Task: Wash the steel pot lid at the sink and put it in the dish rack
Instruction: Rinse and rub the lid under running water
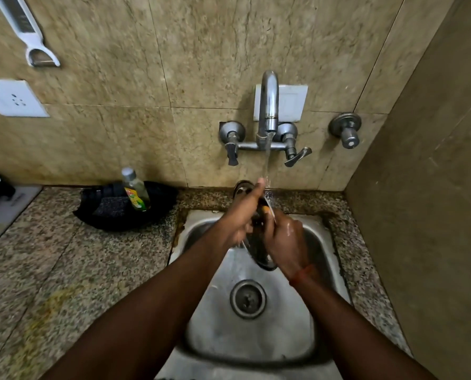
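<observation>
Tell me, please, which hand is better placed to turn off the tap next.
Probably the right hand: the turned lever sits on its side, and the left hand can hold the lid.

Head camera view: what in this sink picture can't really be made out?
- Steel pot lid, head view: edge-on, mostly covered by the left hand and right hand.
- Dish rack, head view: outside the frame.
- Dish soap bottle label, head view: too small and blurred to read.

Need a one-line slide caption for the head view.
Left hand and right hand hold the steel lid under the running tap above the sink.
</observation>
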